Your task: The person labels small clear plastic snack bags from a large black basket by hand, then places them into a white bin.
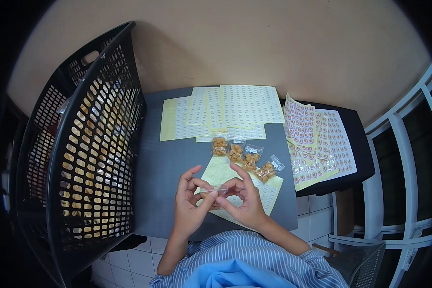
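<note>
My left hand point(189, 203) and my right hand point(245, 201) meet above the table, both pinching a small clear zip-lock bag point(214, 190) near its top. Brownish contents show faintly through the plastic; the fingers hide most of the bag. At the raised index fingertip of my right hand is a small pale piece, perhaps a label point(227, 160). Beneath the hands lies a yellowish sticker sheet point(216, 171), partly covered with printed labels. Just beyond it, several filled bags of golden-brown snack pieces point(252, 160) lie in a slanting row, with small white labels near their tops.
A tall black perforated plastic basket point(54, 151) holding packaged goods stands on the left. More label sheets point(250, 104) overlap at the back of the grey table point(151, 172). Sheets of round orange-and-white stickers point(300, 124) rest on a black surface point(361, 154) at right.
</note>
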Motion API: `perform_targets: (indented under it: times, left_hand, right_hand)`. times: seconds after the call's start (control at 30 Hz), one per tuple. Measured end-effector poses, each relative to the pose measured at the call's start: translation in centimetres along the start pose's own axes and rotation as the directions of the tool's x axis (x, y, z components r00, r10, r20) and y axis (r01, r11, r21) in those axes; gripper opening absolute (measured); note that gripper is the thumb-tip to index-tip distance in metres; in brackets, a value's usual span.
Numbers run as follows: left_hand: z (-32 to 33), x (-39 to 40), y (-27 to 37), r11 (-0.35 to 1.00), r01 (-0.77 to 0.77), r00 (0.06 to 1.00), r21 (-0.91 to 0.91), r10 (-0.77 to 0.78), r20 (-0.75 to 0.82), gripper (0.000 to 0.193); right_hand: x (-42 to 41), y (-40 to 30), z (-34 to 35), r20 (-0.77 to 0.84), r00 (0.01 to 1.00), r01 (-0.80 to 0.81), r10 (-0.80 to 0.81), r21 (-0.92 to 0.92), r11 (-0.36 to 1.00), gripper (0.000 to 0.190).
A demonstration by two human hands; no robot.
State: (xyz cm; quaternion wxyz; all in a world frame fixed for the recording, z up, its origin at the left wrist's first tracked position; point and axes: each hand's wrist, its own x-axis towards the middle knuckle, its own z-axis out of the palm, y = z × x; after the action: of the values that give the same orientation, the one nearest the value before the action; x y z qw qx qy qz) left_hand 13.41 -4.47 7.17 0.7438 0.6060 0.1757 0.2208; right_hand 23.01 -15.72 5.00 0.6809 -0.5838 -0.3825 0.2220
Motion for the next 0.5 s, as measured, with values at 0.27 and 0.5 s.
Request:
perform_targets:
  times: [0.27,0.5]
  left_hand:
    - [0.7,0.5,-2.9,0.999,0.02,0.997,-0.05,-0.017,0.069,0.012]
    - [0.7,0.6,-2.9,0.999,-0.026,0.997,0.032,0.024,0.067,0.013]
  right_hand:
    - [-0.7,-0.2,-0.4,-0.22,0.97,-0.091,0.101,0.053,0.994,0.07]
    - [-0.2,-0.2,-1.8,-0.209,0.973,0.065,-0.099,-0.162,0.985,0.068]
